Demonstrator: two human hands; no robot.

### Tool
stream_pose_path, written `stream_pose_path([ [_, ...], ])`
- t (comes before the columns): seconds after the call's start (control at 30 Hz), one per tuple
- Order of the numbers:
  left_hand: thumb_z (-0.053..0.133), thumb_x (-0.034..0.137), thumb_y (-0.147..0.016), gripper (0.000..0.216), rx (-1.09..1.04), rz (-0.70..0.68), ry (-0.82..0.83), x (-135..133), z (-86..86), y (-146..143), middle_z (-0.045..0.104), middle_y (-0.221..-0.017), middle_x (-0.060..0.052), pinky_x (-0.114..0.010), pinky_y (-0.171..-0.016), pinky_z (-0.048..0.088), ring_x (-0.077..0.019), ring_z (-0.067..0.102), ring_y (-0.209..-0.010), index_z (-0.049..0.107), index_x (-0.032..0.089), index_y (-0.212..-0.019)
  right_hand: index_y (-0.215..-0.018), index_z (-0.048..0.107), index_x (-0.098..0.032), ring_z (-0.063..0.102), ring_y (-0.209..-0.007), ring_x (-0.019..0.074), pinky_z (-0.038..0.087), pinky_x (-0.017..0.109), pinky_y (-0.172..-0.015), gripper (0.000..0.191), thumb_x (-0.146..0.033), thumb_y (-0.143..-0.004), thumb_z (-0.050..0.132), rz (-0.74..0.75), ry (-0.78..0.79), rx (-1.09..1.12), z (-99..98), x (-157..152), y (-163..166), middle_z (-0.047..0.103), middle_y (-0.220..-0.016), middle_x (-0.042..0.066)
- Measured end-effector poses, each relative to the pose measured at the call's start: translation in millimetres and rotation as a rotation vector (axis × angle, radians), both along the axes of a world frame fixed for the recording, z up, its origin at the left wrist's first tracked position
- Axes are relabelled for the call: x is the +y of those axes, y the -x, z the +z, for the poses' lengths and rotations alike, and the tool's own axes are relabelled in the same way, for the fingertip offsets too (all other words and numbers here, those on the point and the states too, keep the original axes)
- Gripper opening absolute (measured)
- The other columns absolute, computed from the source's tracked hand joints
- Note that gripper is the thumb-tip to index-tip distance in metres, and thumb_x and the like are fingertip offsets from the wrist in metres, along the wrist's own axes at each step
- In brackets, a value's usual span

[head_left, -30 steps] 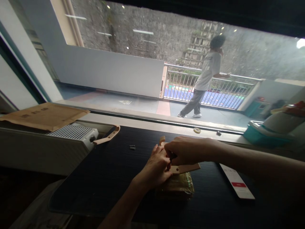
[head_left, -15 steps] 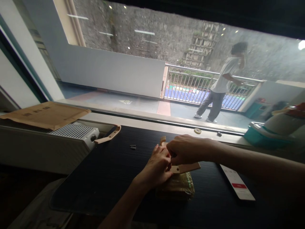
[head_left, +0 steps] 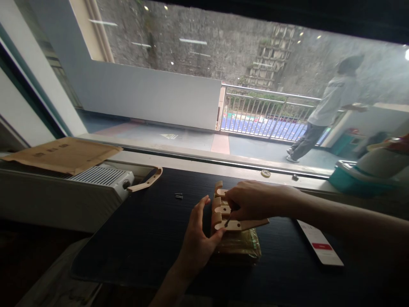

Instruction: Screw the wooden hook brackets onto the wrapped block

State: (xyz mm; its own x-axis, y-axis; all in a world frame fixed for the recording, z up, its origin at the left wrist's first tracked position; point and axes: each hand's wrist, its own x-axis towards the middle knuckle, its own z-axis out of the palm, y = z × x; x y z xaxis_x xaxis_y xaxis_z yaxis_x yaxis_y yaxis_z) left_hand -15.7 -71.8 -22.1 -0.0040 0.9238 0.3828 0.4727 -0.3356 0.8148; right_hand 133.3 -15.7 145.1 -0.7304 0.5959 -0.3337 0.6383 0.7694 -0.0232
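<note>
Several curved wooden hook pieces (head_left: 220, 225) with drilled holes lie side by side on a yellowish, plastic-wrapped block (head_left: 243, 247). Over them my right hand (head_left: 252, 199) is closed on a thin dark metal tool (head_left: 227, 222); its tip stands at a hole in the nearest piece, and its kind is unclear. My left hand (head_left: 198, 234) is open, fingers spread to the left of the block, its thumb at the nearest piece's edge. Small screws (head_left: 179, 196) lie on the dark table (head_left: 140, 230). Another bent wooden piece (head_left: 148, 182) rests at the table's left back corner.
A phone (head_left: 321, 244) lies on the table at right. Behind are the window sill with a tape roll (head_left: 265, 173) and a teal basket (head_left: 349, 181). At left, a brown envelope (head_left: 64, 154) covers part of a radiator (head_left: 102, 175). Outside the window, a person (head_left: 332, 106) walks.
My left hand has let go of the wooden pieces and drawn back left, its fingers spreading and exposing the pieces. My right hand stays near its place. The person outside has moved right.
</note>
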Motion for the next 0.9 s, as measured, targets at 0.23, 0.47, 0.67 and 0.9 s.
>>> stream_pose_path([
  [0.23, 0.061, 0.02, -0.075, 0.046, 0.041, 0.23, -0.219, -13, -3.8, -10, 0.053, -0.097, -0.004, -0.037, -0.086, 0.044, -0.0193, 0.053, -0.092, 0.042, 0.022, -0.117, -0.075, 0.061, -0.017, 0.039, -0.048, 0.0076, 0.026, 0.021, -0.044, 0.029, -0.044, -0.077, 0.052, -0.018, 0.003, 0.008, -0.3, 1, -4, 0.056, -0.063, -0.001],
  [0.47, 0.05, 0.021, -0.084, 0.016, 0.363, 0.167, -0.241, -35, -7.8, -16, 0.059, -0.068, -0.001, -0.03, -0.067, 0.043, -0.0155, 0.057, -0.067, 0.063, 0.022, -0.093, -0.073, 0.061, -0.016, 0.038, -0.049, 0.007, 0.025, 0.021, -0.045, 0.03, -0.045, -0.078, 0.051, -0.003, -0.013, -0.005, -2.0, 2, -5, 0.057, -0.064, 0.0],
  [0.67, 0.049, 0.028, -0.084, 0.025, 0.404, 0.249, 0.069, -28, -3.3, -31, 0.068, -0.064, -0.001, -0.025, -0.056, 0.042, -0.0157, 0.063, -0.056, 0.064, 0.021, -0.103, -0.073, 0.06, -0.017, 0.04, -0.05, 0.0078, 0.026, 0.022, -0.046, 0.03, -0.045, -0.078, 0.05, 0.019, -0.029, 0.022, -5.6, 4, -7, 0.057, -0.063, -0.001],
  [0.9, 0.047, 0.03, -0.085, 0.025, 0.453, 0.284, 0.216, -19, 9.3, -42, 0.073, -0.083, -0.004, -0.028, -0.061, 0.043, -0.0226, 0.069, -0.075, 0.066, 0.025, -0.101, -0.075, 0.063, -0.017, 0.041, -0.05, 0.0087, 0.026, 0.023, -0.048, 0.029, -0.042, -0.079, 0.049, 0.034, -0.039, 0.01, -8.8, 5, -8, 0.058, -0.063, 0.0],
])
